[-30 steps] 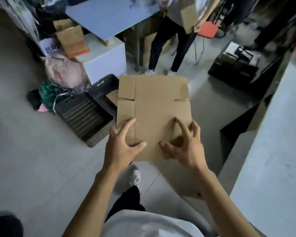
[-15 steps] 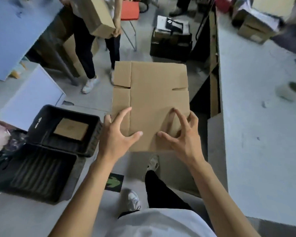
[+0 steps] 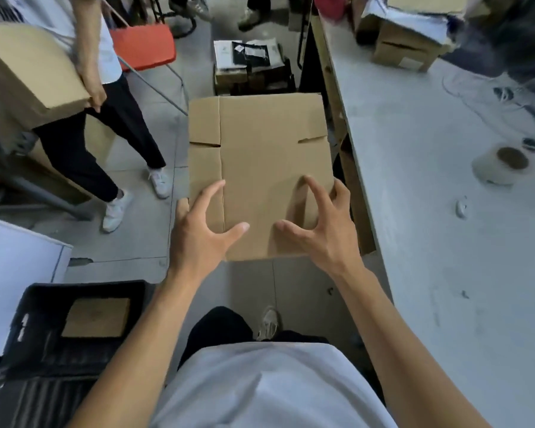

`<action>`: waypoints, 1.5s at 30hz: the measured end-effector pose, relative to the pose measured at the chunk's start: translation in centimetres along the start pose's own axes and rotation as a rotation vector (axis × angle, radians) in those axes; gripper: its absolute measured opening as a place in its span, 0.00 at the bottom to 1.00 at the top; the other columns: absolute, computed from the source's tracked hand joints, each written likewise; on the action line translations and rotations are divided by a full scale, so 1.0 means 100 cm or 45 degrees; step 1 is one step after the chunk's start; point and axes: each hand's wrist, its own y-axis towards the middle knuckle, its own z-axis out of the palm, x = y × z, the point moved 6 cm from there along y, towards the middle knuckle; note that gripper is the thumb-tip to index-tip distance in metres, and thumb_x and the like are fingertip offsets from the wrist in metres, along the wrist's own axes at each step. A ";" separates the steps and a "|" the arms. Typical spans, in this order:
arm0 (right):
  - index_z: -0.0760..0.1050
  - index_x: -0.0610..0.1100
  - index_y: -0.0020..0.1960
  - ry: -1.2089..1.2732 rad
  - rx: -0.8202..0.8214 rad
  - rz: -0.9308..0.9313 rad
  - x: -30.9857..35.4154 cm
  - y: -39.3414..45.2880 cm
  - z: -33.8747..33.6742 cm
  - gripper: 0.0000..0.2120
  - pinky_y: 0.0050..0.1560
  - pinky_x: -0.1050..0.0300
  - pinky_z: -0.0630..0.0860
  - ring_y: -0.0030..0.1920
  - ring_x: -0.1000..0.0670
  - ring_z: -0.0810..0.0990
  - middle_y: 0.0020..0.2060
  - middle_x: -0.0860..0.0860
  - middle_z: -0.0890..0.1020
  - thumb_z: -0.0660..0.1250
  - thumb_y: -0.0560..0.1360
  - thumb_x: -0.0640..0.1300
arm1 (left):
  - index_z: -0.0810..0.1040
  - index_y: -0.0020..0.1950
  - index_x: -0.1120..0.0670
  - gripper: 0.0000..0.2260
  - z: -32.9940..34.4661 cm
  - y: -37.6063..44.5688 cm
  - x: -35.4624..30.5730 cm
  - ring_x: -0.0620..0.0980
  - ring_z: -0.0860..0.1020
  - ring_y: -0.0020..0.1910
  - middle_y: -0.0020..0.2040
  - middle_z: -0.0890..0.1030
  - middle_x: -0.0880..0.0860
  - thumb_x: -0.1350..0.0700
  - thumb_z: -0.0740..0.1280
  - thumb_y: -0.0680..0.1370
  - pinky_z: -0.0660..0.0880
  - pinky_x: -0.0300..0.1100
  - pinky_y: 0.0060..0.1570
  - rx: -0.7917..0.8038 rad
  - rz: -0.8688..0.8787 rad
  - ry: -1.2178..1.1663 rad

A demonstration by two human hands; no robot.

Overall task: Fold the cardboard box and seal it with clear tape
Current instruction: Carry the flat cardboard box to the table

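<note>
Both the left hand (image 3: 198,233) and the right hand (image 3: 322,230) grip the flattened cardboard box (image 3: 260,156) by its near edge, in the air above the floor. Best to press the side creases inward evenly so it opens square. The tape roll (image 3: 501,163) waits on the grey counter (image 3: 430,242) at right.

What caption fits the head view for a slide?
Both hands hold a flat cardboard box beside a table with tape.

Plain brown cardboard box (image 3: 269,162), red chair (image 3: 142,49), seemingly whitish tape roll (image 3: 501,163).
</note>
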 end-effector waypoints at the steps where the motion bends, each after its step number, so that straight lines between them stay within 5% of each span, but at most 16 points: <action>1: 0.60 0.60 0.75 -0.005 -0.023 0.000 -0.001 0.015 -0.003 0.41 0.65 0.47 0.75 0.71 0.46 0.67 0.77 0.50 0.54 0.75 0.67 0.63 | 0.68 0.72 0.35 0.34 0.005 0.016 -0.005 0.45 0.71 0.49 0.56 0.69 0.50 0.45 0.78 0.69 0.67 0.37 0.51 0.007 0.012 -0.011; 11: 0.59 0.61 0.75 -0.073 -0.076 0.177 -0.018 0.173 -0.017 0.42 0.67 0.46 0.73 0.72 0.45 0.67 0.77 0.50 0.53 0.75 0.67 0.64 | 0.68 0.72 0.35 0.34 0.067 0.193 -0.033 0.45 0.71 0.48 0.55 0.69 0.50 0.45 0.77 0.68 0.66 0.34 0.50 0.162 0.041 -0.046; 23: 0.56 0.58 0.76 0.128 -0.348 0.517 -0.026 0.311 -0.070 0.51 0.63 0.60 0.65 0.72 0.49 0.62 0.75 0.52 0.51 0.81 0.62 0.58 | 0.70 0.71 0.36 0.33 0.128 0.419 -0.151 0.46 0.72 0.49 0.57 0.69 0.51 0.46 0.78 0.68 0.69 0.38 0.50 0.580 0.473 -0.020; 33: 0.55 0.59 0.75 0.151 -0.695 0.910 -0.118 0.280 -0.146 0.51 0.67 0.49 0.72 0.63 0.53 0.65 0.73 0.55 0.51 0.81 0.61 0.60 | 0.67 0.68 0.31 0.32 0.276 0.409 -0.256 0.47 0.75 0.55 0.61 0.69 0.49 0.44 0.77 0.68 0.72 0.40 0.55 1.062 0.688 -0.041; 39: 0.52 0.62 0.74 0.157 -0.947 1.178 -0.174 0.225 -0.183 0.52 0.64 0.46 0.74 0.71 0.48 0.64 0.73 0.59 0.50 0.78 0.60 0.65 | 0.64 0.70 0.28 0.35 0.346 0.346 -0.310 0.48 0.76 0.55 0.59 0.69 0.48 0.42 0.76 0.68 0.75 0.44 0.58 1.286 0.848 0.004; 45: 0.51 0.62 0.75 0.221 -1.073 1.286 -0.197 0.213 -0.198 0.52 0.66 0.47 0.72 0.73 0.49 0.61 0.74 0.59 0.48 0.77 0.61 0.65 | 0.55 0.75 0.30 0.42 0.391 0.335 -0.346 0.48 0.75 0.51 0.57 0.69 0.48 0.39 0.76 0.68 0.76 0.44 0.51 1.354 0.978 0.105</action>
